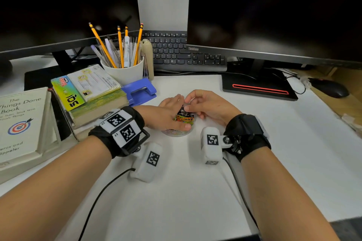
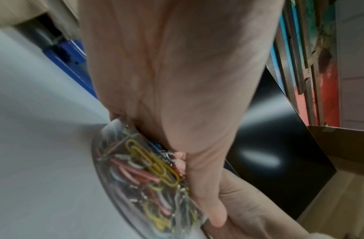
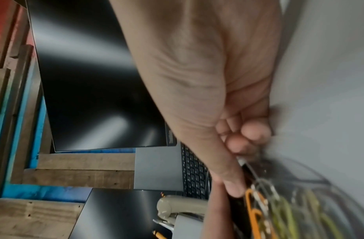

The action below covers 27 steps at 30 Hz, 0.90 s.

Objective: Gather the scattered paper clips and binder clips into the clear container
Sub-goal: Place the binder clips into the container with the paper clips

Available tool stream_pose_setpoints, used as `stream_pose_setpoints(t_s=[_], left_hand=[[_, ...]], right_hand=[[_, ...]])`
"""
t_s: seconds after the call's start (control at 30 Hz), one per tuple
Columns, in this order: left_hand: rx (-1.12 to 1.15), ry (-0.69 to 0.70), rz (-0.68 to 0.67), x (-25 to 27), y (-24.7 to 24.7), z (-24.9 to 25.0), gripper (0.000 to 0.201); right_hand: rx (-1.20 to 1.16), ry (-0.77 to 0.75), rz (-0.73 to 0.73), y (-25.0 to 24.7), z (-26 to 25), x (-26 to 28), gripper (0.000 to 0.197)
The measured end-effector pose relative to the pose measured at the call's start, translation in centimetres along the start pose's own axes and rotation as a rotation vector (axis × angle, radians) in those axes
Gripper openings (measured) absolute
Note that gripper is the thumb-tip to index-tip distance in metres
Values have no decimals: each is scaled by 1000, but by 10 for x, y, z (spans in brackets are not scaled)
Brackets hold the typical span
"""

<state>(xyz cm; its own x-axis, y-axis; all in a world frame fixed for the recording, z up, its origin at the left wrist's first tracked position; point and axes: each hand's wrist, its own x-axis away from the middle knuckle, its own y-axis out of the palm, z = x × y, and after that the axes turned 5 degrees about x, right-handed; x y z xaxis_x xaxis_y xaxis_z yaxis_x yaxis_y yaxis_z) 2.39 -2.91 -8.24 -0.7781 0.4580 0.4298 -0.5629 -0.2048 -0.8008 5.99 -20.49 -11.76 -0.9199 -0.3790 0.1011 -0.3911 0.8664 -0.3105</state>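
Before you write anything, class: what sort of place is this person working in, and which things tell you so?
Most likely an office desk. Two dark monitors, one marked ThinkVision, stand behind a black keyboard, and a white mug of pencils and pens stands beside stacked books.

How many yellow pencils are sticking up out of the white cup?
4 yellow pencils, all standing in the white cup: one leaning far left, one upright in the middle, a short one just behind it, one at the right. The pens may hide more.
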Motion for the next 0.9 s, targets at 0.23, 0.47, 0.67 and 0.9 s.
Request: stream_pose_setpoints(t_s=[0.23,0.47,0.67,0.9], left_hand=[[172,14,45,-3,5,-6,101],[144,51,38,-5,6,-9,91],[118,36,73,-6,8,-7,92],[318,49,179,8,7,-6,96]], right_hand=[[-91,31,-59,-9,1,4,17],[-197,10,-57,-12,3,4,17],[-147,25,-28,-8,4,4,11],[-81,142,79,7,-16,14,27]])
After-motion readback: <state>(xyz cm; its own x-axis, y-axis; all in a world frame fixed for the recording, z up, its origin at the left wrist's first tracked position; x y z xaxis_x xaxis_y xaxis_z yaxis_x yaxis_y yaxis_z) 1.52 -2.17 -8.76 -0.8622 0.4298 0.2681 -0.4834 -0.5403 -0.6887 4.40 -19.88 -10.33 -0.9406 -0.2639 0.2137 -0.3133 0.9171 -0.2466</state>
